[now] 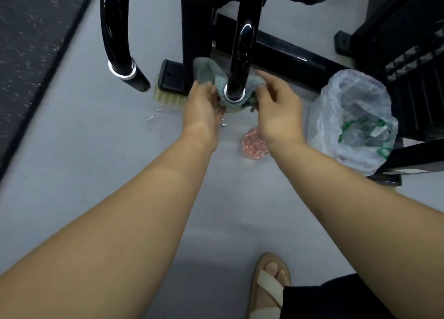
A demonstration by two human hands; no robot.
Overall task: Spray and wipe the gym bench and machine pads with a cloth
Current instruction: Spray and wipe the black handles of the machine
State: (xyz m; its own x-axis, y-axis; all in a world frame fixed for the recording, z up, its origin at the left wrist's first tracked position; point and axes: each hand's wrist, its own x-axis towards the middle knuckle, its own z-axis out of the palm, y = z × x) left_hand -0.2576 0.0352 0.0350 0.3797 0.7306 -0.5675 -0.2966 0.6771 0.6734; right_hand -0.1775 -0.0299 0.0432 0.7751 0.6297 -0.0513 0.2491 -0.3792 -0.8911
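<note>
Writing: green print on the plastic bag (353, 119) and a pale sticker (408, 171) on the black frame at lower right, both too blurred to read.
Cloth (208, 71): grey-green, textured, wrapped round the lower end of the right handle bar, just above its chrome ring (235, 95); one end rises to the left, the other runs right.
Right handle bar (241, 52): glossy black tube, passing between the two hands.
Left hand (204, 102): fingers curled on the cloth's left side, against the bar.
Right hand (278, 107): fingertips pinching the cloth's right end, just beside the bar.
Left handle bar (115, 30): matching black tube, well apart from both hands.
Machine base (173, 78): black foot on the grey floor (84, 162), behind the hands.
Pink item (252, 144): on the floor under the right wrist; kind unclear.
Sandalled foot (269, 287): bottom edge, on the floor.
</note>
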